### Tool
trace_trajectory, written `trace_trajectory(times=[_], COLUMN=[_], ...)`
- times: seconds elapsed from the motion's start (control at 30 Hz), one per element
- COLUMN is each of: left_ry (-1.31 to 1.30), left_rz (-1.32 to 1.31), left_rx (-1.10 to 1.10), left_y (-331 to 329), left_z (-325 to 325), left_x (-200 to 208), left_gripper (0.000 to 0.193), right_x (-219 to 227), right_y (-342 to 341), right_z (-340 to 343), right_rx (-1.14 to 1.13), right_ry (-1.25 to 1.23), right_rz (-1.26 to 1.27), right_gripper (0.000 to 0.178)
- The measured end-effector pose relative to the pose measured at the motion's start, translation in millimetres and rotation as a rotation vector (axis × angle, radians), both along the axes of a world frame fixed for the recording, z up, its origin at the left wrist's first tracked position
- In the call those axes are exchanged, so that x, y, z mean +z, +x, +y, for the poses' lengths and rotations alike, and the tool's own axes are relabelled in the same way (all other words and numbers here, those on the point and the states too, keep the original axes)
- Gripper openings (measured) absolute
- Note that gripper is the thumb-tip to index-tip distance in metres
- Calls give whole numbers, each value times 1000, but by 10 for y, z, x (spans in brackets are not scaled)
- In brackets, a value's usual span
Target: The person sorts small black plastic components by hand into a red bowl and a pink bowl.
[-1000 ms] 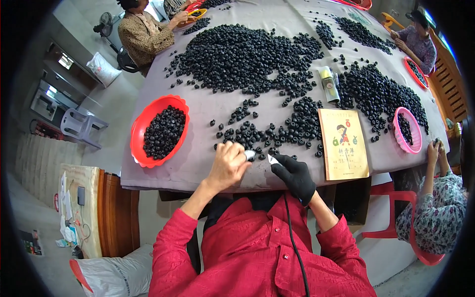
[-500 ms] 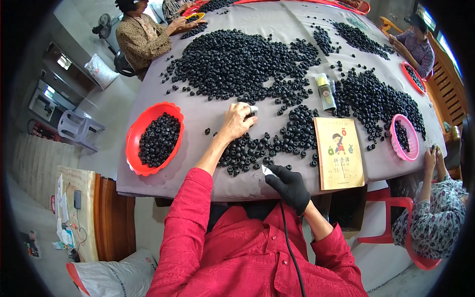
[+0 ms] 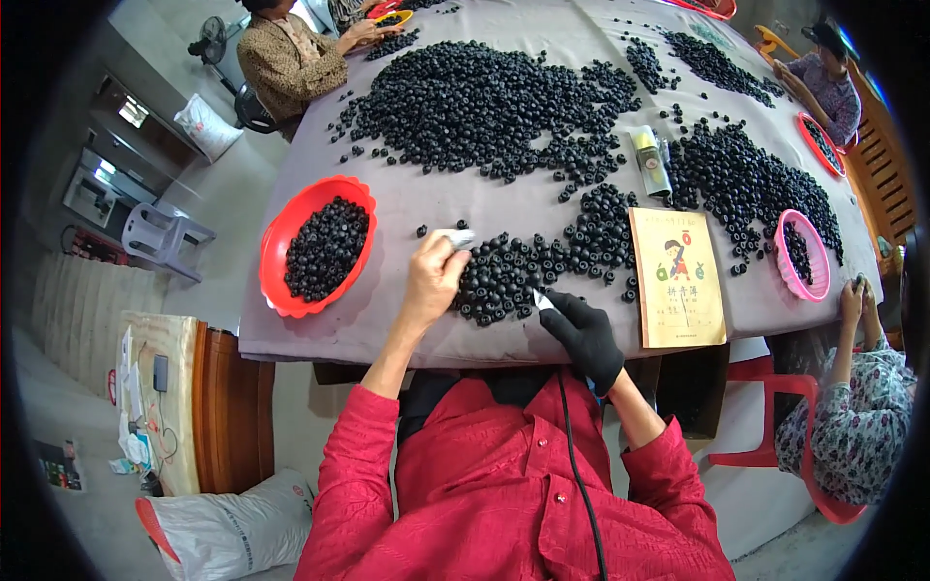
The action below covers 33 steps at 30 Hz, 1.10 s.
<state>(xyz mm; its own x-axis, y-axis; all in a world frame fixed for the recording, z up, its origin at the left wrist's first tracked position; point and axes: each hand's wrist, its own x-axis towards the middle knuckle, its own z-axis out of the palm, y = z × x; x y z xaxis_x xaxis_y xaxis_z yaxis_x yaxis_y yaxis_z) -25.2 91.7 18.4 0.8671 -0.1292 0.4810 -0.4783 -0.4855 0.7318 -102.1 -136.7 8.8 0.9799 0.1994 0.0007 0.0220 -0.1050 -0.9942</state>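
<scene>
My bare left hand (image 3: 436,276) is over the left edge of a small heap of round black bead-like pieces (image 3: 494,281). Its fingers are curled in, and a whitish wrap covers one fingertip. Whatever lies between thumb and finger is hidden. In a black glove, my right hand (image 3: 586,339) closes around a small pointed white-tipped tool (image 3: 544,302). The tip reaches the near edge of the same heap. A black cord (image 3: 572,436) runs down from near this hand across my red shirt. Left of my hands stands a red scalloped basin (image 3: 281,247) partly filled with black pieces.
A large black heap (image 3: 465,107) spreads across the grey-covered table (image 3: 310,334). To the right lie a yellow booklet (image 3: 683,315), a clear packet (image 3: 649,160), another heap (image 3: 756,179) and a pink basket (image 3: 819,271). Several people sit around the table.
My left hand has drawn back toward me and left, from the upper left of the small heap to its left edge. The gripped tool stays near the heap. The view has shifted slightly.
</scene>
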Motion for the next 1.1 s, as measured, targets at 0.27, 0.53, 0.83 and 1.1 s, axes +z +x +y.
trace_trajectory(times=[0.27,0.53,0.83,1.1], left_ry=[9,186,394,-350], left_rz=[67,86,116,381], left_rx=[135,184,256,11], left_y=[-723,-757,-666,-858], left_z=[248,55,24,-148], left_x=[-173,-208,-186,-144], left_gripper=[12,23,21,16], right_x=[-31,-68,-64,4], right_y=[10,8,2,-8], right_z=[31,65,69,165], right_rx=[-43,-54,-77,-85], right_ry=[9,-45,-133,-68], right_rz=[7,7,-21,-73], right_gripper=[34,33,32,30])
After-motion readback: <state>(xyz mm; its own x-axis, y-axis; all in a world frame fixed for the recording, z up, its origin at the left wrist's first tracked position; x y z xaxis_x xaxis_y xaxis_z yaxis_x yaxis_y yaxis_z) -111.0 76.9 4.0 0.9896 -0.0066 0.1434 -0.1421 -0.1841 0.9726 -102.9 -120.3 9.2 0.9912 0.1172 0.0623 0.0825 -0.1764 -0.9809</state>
